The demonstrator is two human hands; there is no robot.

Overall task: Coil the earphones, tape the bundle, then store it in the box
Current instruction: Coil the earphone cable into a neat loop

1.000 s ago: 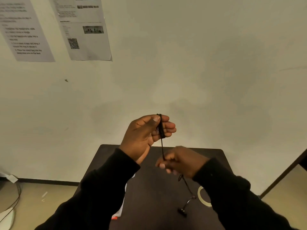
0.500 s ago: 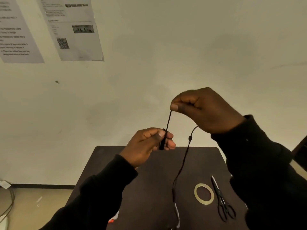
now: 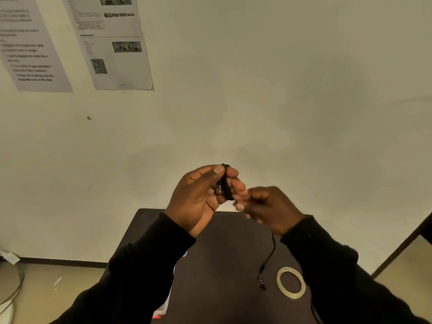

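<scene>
The black earphone cable [image 3: 226, 183] is wound in several loops around the fingers of my left hand [image 3: 201, 197], whose thumb presses the coil. My right hand [image 3: 268, 208] sits just right of it, fingers curled, pinching the cable where it leaves the coil. The loose end [image 3: 267, 258] hangs below my right hand down toward the dark table [image 3: 222, 265]. A roll of clear tape [image 3: 291, 285] lies flat on the table at the right. The box is out of view.
Printed instruction sheets [image 3: 114, 43] hang on the cream wall behind. A white item with a red tip [image 3: 161, 312] peeks out under my left sleeve. Cables lie on the floor at the far left [image 3: 11, 284].
My right hand has come down from above the coil to beside my left fingers, laying another turn of cable. The scissors have dropped out of view behind my right sleeve.
</scene>
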